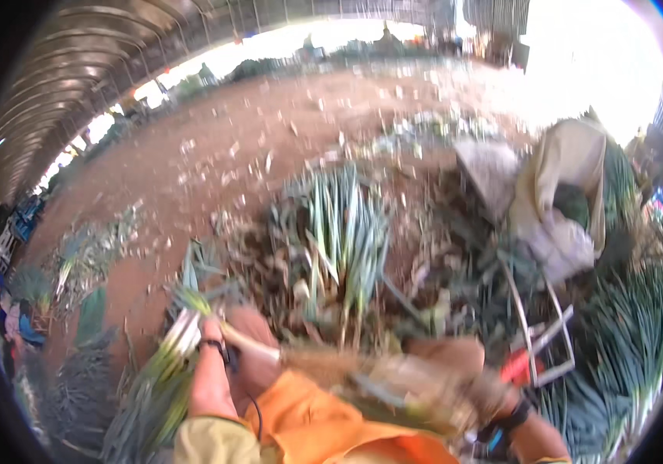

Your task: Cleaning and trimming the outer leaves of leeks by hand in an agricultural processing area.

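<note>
My left hand (212, 322), with a dark band at its wrist, is closed around the stem of a green onion stalk (250, 343) whose pale end points right over my lap. Beneath and beside that hand lies a pile of green onions (157, 383). My right hand (496, 400), blurred, is at the lower right by a bundle of brownish roots or stripped leaves (424, 383); its fingers cannot be made out. In front of my knees, a bunch of green onions (346, 232) rests on the littered ground.
At the right are a large green onion heap (633, 336), a light metal frame (540, 348) with something red beside it, and a pale cloth or sack (563, 214). Leaf scraps (262, 162) litter the dirt floor. More green onions (85, 371) lie at the left.
</note>
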A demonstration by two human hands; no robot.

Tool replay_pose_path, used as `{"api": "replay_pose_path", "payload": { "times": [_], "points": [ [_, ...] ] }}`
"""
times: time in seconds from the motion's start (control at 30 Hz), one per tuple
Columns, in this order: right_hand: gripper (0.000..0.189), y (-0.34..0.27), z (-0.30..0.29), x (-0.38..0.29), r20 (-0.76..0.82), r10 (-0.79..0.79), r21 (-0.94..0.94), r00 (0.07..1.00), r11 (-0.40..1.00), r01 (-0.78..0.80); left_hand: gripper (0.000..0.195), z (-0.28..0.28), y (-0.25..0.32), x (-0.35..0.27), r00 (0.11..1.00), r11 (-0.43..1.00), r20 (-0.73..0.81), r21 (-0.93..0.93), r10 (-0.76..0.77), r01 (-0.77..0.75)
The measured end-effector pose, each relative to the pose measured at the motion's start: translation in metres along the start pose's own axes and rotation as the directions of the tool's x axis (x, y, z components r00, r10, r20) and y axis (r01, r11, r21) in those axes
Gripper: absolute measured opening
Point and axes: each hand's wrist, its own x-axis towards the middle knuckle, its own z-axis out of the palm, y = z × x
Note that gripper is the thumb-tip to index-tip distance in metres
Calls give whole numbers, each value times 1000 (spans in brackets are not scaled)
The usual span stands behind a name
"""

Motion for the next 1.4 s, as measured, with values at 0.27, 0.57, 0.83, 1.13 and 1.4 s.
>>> {"api": "replay_pose_path", "payload": {
  "times": [0.27,0.57,0.83,1.13,1.4],
  "points": [
    [28,75,-160,47,-446,-191,-540,874,837,-93,16,97,73,-77,949,894,238,-441,204,-82],
    [18,-4,39,73,-198,-103,136,975,982,131,27,130,150,-164,746,796,575,-596,336,101],
    [62,-99,163,38,452,-37,522,891,821,-230,49,150,160,-201,601,816,699,-563,387,130],
    [57,-103,182,50,63,-60,593,996,805,11,33,140,178,-224,569,750,651,-655,502,88],
    [11,-124,187,90,-468,-430,-121,772,897,426,24,159,190,-239,744,808,450,-553,494,-201]
  ]
}}
